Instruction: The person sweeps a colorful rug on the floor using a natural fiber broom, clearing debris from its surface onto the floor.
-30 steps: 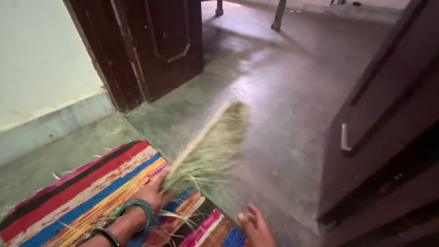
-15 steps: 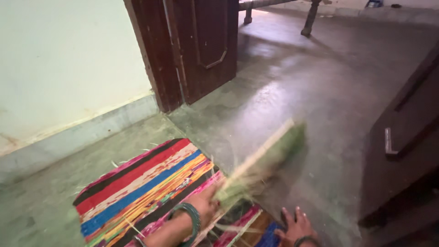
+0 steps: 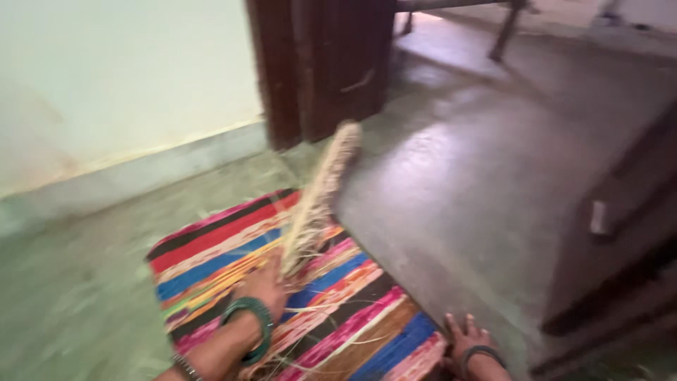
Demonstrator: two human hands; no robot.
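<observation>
**Gripping a grass broom over a striped mat**

Resting nearest the camera, the right hand lies open, fingers spread on the near edge of the striped woven mat. Just beyond, the left hand, green bangles at the wrist, is closed around the bound end of the grass broom, whose bristles rise toward the dark wooden door. The broom looks light, springy and apt to shed; the tight bundle is likely the firmest hold.
</observation>
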